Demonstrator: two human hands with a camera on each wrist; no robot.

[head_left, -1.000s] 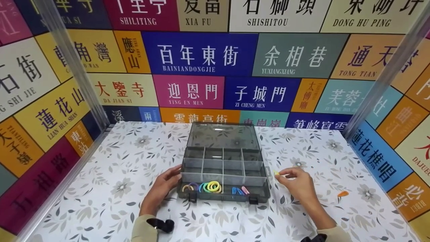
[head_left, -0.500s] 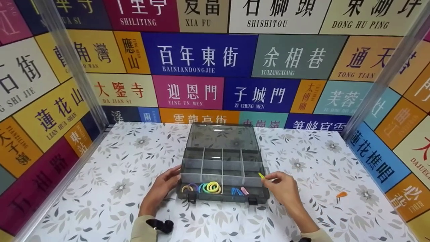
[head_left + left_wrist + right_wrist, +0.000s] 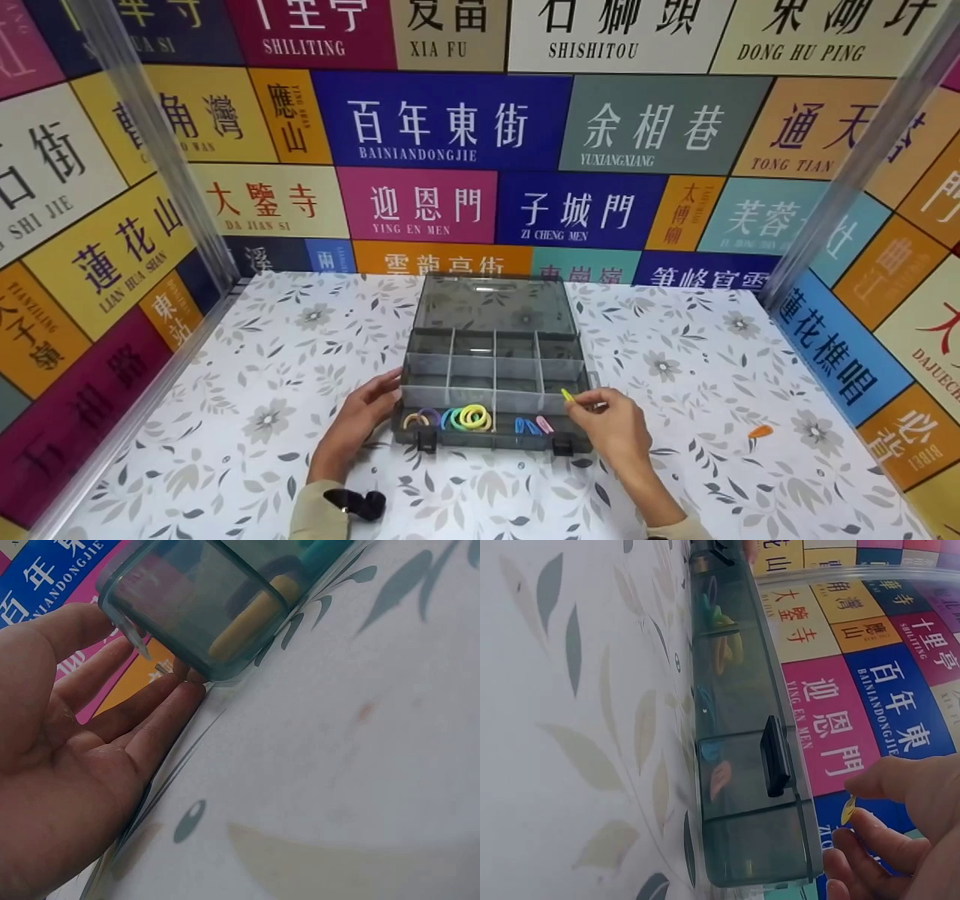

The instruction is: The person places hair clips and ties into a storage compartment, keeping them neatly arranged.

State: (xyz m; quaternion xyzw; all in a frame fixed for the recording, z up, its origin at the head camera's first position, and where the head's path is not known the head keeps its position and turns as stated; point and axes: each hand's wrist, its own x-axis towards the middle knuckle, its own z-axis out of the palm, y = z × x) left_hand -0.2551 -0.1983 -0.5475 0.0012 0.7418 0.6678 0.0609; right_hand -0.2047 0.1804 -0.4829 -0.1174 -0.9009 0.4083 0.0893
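A smoky see-through compartment box (image 3: 495, 304) lies with its lid raised at the back. My left hand (image 3: 364, 412) rests at the box's left side; in the left wrist view its extended fingertips (image 3: 191, 690) meet the box corner. Between thumb and fingertips, my right hand (image 3: 611, 424) pinches a small yellow hair clip (image 3: 847, 811) above the front right of the box. Several coloured hair ties (image 3: 474, 418) lie in the front left of the box. Blue hair clips (image 3: 527, 427) and a pink hair clip (image 3: 544, 425) lie in the front right section.
An orange hair clip (image 3: 760, 431) lies on the flower-patterned tablecloth (image 3: 720, 487), right of the box. Panels with place names (image 3: 450, 120) wall the table at the back and both sides. Two black latches (image 3: 562, 446) stick out at the box's front.
My right hand has moved left with the yellow hair clip, from beside the box to over its front right section. The left hand keeps its place at the box's left side.
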